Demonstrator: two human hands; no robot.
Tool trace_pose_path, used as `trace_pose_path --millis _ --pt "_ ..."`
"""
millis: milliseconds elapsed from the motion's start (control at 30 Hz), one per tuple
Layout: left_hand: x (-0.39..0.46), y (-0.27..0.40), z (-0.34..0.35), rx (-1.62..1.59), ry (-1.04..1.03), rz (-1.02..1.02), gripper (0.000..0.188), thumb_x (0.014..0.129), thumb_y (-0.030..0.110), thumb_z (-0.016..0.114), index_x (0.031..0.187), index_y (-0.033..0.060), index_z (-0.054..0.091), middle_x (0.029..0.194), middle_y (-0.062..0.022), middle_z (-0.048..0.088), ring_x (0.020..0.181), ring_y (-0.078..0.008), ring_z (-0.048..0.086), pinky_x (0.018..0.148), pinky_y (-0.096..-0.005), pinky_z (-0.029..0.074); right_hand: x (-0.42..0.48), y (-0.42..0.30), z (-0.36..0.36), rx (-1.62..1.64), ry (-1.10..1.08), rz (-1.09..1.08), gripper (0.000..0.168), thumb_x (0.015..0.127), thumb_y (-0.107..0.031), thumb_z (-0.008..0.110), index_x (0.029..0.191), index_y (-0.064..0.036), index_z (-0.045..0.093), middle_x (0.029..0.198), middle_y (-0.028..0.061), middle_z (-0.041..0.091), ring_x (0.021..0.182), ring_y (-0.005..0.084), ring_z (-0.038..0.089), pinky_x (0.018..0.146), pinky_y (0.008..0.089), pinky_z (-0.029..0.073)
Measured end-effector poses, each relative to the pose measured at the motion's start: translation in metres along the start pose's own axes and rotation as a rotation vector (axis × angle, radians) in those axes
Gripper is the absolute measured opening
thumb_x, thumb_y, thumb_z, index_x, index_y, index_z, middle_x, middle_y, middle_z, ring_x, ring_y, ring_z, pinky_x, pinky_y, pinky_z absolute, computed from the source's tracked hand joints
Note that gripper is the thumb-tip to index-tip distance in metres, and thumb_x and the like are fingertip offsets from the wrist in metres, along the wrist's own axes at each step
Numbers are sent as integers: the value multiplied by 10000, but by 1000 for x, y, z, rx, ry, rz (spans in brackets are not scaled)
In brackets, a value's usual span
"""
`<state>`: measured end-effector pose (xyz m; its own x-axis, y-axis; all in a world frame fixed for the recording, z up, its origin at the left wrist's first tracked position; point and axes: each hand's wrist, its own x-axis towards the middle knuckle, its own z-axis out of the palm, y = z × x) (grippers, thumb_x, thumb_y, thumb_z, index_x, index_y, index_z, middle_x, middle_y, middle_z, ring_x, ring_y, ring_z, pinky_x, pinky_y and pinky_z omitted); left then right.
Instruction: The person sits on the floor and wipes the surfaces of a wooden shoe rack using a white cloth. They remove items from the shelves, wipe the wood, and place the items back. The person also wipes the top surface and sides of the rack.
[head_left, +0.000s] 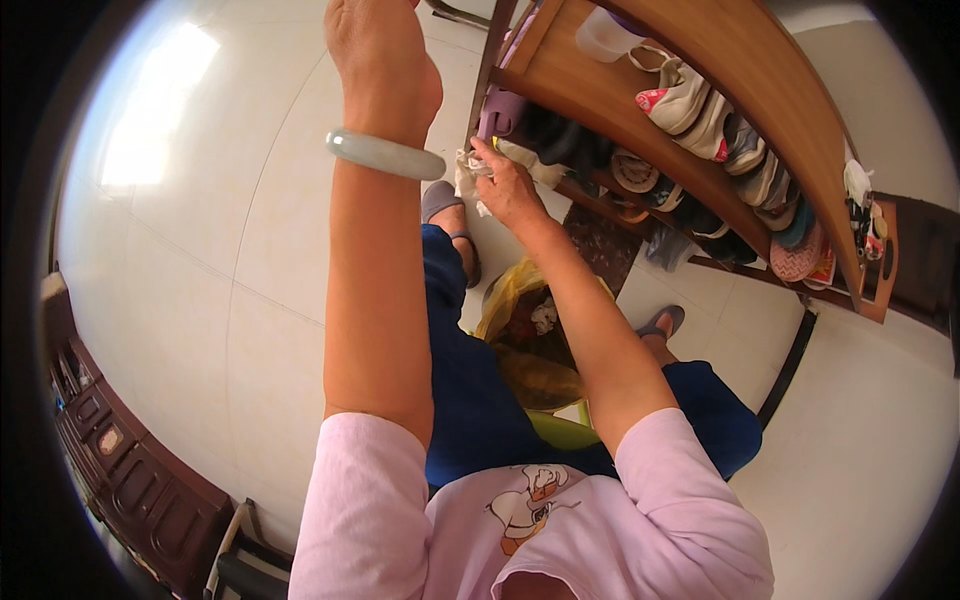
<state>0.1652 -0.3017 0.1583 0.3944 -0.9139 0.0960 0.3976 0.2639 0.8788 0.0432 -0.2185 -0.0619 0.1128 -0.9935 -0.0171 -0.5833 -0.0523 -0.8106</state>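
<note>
My left hand (382, 52) reaches up to the top edge of the head view, and its fingers are cut off there. A pale jade-like bangle (386, 154) circles that wrist. My right hand (506, 187) grips a crumpled white tissue or cloth (469, 172) beside the left end of the shoe rack. Just above its fingertips is a purple plastic item (501, 112), perhaps a clog, on the rack. Below my right forearm, a bin lined with a yellow plastic bag (495, 307) stands between my legs, with crumpled waste paper (544, 315) inside.
A wooden shoe rack (675, 75) curves along the upper right, its shelves holding several shoes (675, 97) and a translucent plastic container (604, 37). Under me is a green seat (559, 430). A dark brown carved panel (142, 480) stands at lower left on the tiled floor (277, 225).
</note>
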Motion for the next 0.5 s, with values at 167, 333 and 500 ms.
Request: trace_pose_path --millis 167,333,500 --pt "2 2 -4 -14 32 12 453 1021 348 334 1164 -10 570 1212 -123 578 1169 -240 474 1001 -385 360 -5 -6 6 3 41 19 538 789 -58 483 1325 -15 503 1180 254 602 1100 389 577 946 392 452" --pt "0 3 -1 -21 11 -2 447 1021 348 335 1157 -4 574 1208 -118 579 1154 -232 478 995 -378 364 -9 -8 20 15 159 41 536 782 -75 482 1312 -2 510 1183 264 597 1110 392 570 963 396 443" --pt "-5 -6 0 -9 -63 20 444 1021 363 347 1155 8 578 1204 -109 584 1148 -229 481 993 -383 367 -28 -9 -2 56 120 33 447 791 -87 485 1218 7 579 1177 242 603 1094 388 571 981 411 440"
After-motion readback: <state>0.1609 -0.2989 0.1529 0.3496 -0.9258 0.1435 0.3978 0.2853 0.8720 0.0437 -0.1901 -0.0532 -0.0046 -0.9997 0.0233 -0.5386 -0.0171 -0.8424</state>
